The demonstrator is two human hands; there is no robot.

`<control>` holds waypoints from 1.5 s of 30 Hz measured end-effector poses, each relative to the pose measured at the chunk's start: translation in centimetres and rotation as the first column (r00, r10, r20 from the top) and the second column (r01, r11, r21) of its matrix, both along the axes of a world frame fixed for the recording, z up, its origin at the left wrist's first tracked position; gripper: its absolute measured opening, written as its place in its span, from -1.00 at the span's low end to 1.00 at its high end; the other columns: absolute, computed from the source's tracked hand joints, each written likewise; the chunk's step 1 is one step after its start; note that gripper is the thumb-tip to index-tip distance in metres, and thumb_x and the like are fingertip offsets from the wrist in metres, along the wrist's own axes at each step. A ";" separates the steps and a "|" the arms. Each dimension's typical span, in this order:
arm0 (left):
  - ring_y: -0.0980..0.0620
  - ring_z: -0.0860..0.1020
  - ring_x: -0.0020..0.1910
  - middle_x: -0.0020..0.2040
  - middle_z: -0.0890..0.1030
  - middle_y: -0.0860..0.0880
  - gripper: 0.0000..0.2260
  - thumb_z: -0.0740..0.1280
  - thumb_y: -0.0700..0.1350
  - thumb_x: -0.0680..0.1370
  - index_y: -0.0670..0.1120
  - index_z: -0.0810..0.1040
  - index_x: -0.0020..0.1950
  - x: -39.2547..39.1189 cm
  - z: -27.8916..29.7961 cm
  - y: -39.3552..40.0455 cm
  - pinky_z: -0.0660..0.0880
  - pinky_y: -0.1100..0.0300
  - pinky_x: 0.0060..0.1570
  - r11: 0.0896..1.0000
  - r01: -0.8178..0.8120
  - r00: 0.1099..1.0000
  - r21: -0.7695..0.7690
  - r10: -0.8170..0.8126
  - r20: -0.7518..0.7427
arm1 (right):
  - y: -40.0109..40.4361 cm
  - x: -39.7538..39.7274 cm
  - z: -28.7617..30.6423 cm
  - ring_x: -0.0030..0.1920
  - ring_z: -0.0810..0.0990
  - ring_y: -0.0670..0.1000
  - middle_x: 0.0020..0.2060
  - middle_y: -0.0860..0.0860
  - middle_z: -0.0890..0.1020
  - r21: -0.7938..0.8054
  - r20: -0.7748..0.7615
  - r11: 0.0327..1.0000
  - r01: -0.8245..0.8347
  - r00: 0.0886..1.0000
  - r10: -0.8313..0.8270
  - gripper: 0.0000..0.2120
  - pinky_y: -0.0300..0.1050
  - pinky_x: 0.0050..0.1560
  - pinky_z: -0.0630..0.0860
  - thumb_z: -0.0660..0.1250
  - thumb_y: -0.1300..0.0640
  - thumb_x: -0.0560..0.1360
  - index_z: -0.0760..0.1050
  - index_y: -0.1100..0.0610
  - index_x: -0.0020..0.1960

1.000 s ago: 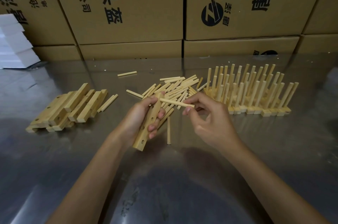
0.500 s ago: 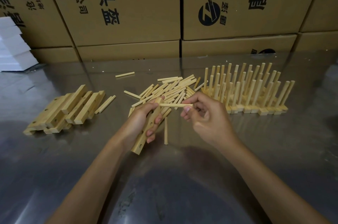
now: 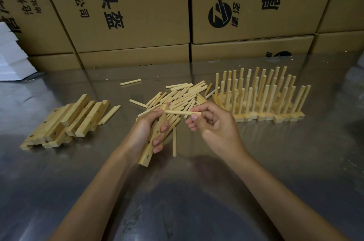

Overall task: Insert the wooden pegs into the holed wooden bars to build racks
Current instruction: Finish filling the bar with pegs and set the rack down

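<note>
Fingers (image 3: pixel 194 115) pinching peg (image 3: pixel 182 112) (held level), left hand (image 3: pixel 145 132) gripping holed bar (image 3: pixel 151 142)

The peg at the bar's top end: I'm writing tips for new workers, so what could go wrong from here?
The peg lies nearly flat across the bar, so pushed at a slant it might jam. The left hand covers some holes, so its fingers could get pinched. The right hand holds the peg's far end, which gives little control.
</note>
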State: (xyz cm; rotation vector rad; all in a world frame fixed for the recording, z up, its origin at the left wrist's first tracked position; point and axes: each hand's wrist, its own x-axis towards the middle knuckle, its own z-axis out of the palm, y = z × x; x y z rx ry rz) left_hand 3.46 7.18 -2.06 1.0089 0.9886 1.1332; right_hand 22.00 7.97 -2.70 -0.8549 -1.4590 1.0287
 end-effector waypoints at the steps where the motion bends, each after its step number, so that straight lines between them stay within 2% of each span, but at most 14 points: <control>1: 0.09 0.23 -0.59 -0.34 0.36 -0.06 -0.68 0.05 -0.07 0.70 0.06 0.41 0.42 0.1 0.1 0.1 0.26 0.30 -0.65 1.000 -0.019 1.000 0.008 0.018 0.010 | 0.1 0.0 0.0 -0.16 0.70 0.02 -0.20 0.09 0.71 -0.029 -0.026 1.000 -0.006 1.000 0.005 -0.91 -0.17 -0.07 0.62 0.34 0.32 0.56 0.55 0.21 0.05; 3: 0.09 0.24 -0.60 -0.35 0.37 -0.05 -0.69 0.06 -0.08 0.70 0.00 0.44 0.39 0.0 0.2 0.4 0.28 0.30 -0.65 0.996 -0.085 0.995 0.028 0.083 0.049 | 0.3 -0.1 -0.1 -0.08 0.69 -0.06 -0.14 0.01 0.73 -0.088 -0.012 0.996 -0.008 1.000 0.007 -0.75 -0.17 0.02 0.59 0.41 0.20 0.54 0.50 0.10 0.19; 6: 0.08 0.27 -0.60 -0.37 0.39 -0.03 -0.74 0.06 -0.08 0.70 -0.04 0.47 0.30 -1.0 0.5 0.6 0.31 0.27 -0.63 0.976 -0.218 0.971 0.026 0.214 0.103 | 0.5 0.0 -1.1 0.10 0.59 -0.18 0.02 -0.12 0.67 -0.037 0.243 0.999 0.029 0.970 -0.019 -0.54 -0.13 0.20 0.50 0.41 0.11 0.53 0.37 -0.03 0.38; 8: 0.07 0.28 -0.59 -0.38 0.40 -0.03 -0.78 0.07 -0.06 0.70 -0.06 0.48 0.18 -1.9 0.6 0.6 0.33 0.25 -0.61 0.956 -0.293 0.951 0.007 0.291 0.106 | 0.2 -0.2 -2.0 0.31 0.41 -0.21 0.25 -0.15 0.54 0.095 0.471 0.995 -0.035 0.882 -0.014 -0.54 -0.06 0.39 0.38 0.30 0.16 0.59 0.34 -0.06 0.45; 10: 0.05 0.29 -0.60 -0.40 0.38 -0.04 -0.76 0.08 -0.04 0.69 -0.08 0.48 -0.02 -2.4 0.7 0.6 0.33 0.24 -0.61 0.940 -0.341 0.935 -0.018 0.341 0.102 | -0.2 -1.1 -2.9 0.47 0.16 -0.21 0.44 -0.19 0.36 0.187 0.652 0.965 -0.185 0.758 0.019 -0.51 -0.08 0.50 0.10 0.18 0.20 0.60 0.31 -0.11 0.49; 11: 0.04 0.28 -0.61 -0.42 0.36 -0.05 -0.73 0.09 -0.03 0.69 -0.07 0.48 -0.10 -2.5 0.7 0.6 0.32 0.24 -0.61 0.934 -0.356 0.929 -0.029 0.358 0.100 | -0.2 -1.7 -3.3 0.51 0.04 -0.22 0.50 -0.22 0.28 0.194 0.714 0.949 -0.250 0.699 0.038 -0.50 -0.10 0.45 -0.04 0.14 0.18 0.60 0.30 -0.13 0.50; 13: 0.03 0.28 -0.62 -0.43 0.33 -0.07 -0.69 0.09 -0.02 0.68 -0.07 0.48 -0.17 -2.5 0.8 0.7 0.32 0.25 -0.61 0.927 -0.372 0.922 -0.042 0.375 0.098 | -0.3 -2.8 -3.8 0.53 -0.03 -0.21 0.52 -0.24 0.23 0.231 0.773 0.930 -0.286 0.634 0.003 -0.56 -0.15 0.35 -0.10 0.11 0.09 0.61 0.34 -0.11 0.47; 17: 0.02 0.28 -0.62 -0.44 0.32 -0.08 -0.67 0.10 -0.01 0.68 -0.06 0.50 -0.21 -2.5 0.9 0.7 0.32 0.27 -0.60 0.923 -0.381 0.918 -0.056 0.385 0.092 | -0.1 -3.0 -3.8 0.32 0.34 -0.14 0.17 -0.20 0.61 0.383 0.725 0.906 -0.183 0.667 -0.171 -0.75 -0.17 0.25 0.19 0.22 0.10 0.57 0.60 0.00 0.17; 22: 0.03 0.27 -0.62 -0.41 0.33 -0.07 -0.71 0.10 -0.02 0.67 -0.05 0.48 -0.17 -2.3 1.1 0.6 0.30 0.24 -0.62 0.925 -0.377 0.921 -0.052 0.381 0.088 | 0.1 -2.5 -3.7 0.08 0.38 -0.14 -0.08 -0.17 0.63 0.355 0.668 0.931 -0.082 0.719 -0.191 -0.84 -0.20 0.11 0.30 0.31 0.18 0.52 0.65 0.06 0.02; 27: 0.06 0.27 -0.61 -0.39 0.40 -0.02 -0.82 0.08 -0.06 0.69 -0.05 0.45 0.03 -2.0 1.0 0.7 0.31 0.25 -0.63 0.933 -0.360 0.927 -0.022 0.360 0.106 | 0.3 -2.0 -3.0 0.04 0.39 -0.15 -0.05 -0.09 0.63 0.279 0.675 0.956 -0.094 0.727 -0.125 -0.69 -0.43 0.02 0.33 0.21 0.37 0.50 0.67 0.13 0.03; 30: 0.06 0.26 -0.61 -0.37 0.39 -0.03 -0.82 0.07 -0.08 0.69 -0.06 0.44 0.12 -2.0 0.9 0.7 0.31 0.26 -0.62 0.936 -0.352 0.931 -0.015 0.351 0.099 | 0.7 -0.9 -2.6 0.07 0.39 -0.09 0.04 -0.04 0.63 0.275 0.743 0.948 -0.159 0.661 -0.105 -0.64 -0.34 0.07 0.35 0.22 0.45 0.45 0.66 0.16 0.07; 34: 0.06 0.26 -0.61 -0.35 0.37 -0.05 -0.74 0.05 -0.10 0.70 -0.04 0.40 0.34 -1.8 1.0 0.7 0.31 0.27 -0.62 0.934 -0.357 0.929 -0.017 0.357 0.094 | 1.5 0.2 -2.5 0.10 0.38 -0.03 0.01 -0.01 0.59 0.303 0.783 0.943 -0.137 0.600 -0.164 -0.72 -0.22 0.11 0.36 0.26 0.37 0.52 0.63 0.15 0.12; 39: 0.06 0.27 -0.62 -0.35 0.37 -0.06 -0.73 0.05 -0.11 0.70 -0.05 0.39 0.36 -1.6 1.0 0.8 0.31 0.27 -0.64 0.937 -0.349 0.934 -0.009 0.348 0.083 | 2.1 0.9 -2.4 0.04 0.34 -0.08 -0.09 -0.11 0.50 0.284 0.781 0.958 -0.044 0.589 -0.205 -0.87 -0.19 0.09 0.30 0.36 0.24 0.51 0.49 0.02 -0.08; 45: 0.05 0.27 -0.62 -0.37 0.39 -0.05 -0.79 0.06 -0.11 0.69 -0.07 0.42 0.25 -1.5 0.8 0.7 0.31 0.27 -0.63 0.946 -0.325 0.943 0.005 0.324 0.071 | 1.9 0.7 -2.6 -0.01 0.46 -0.08 -0.12 -0.14 0.49 0.129 0.675 0.990 0.053 0.727 -0.127 -0.79 -0.13 0.10 0.40 0.39 0.29 0.47 0.46 0.03 -0.02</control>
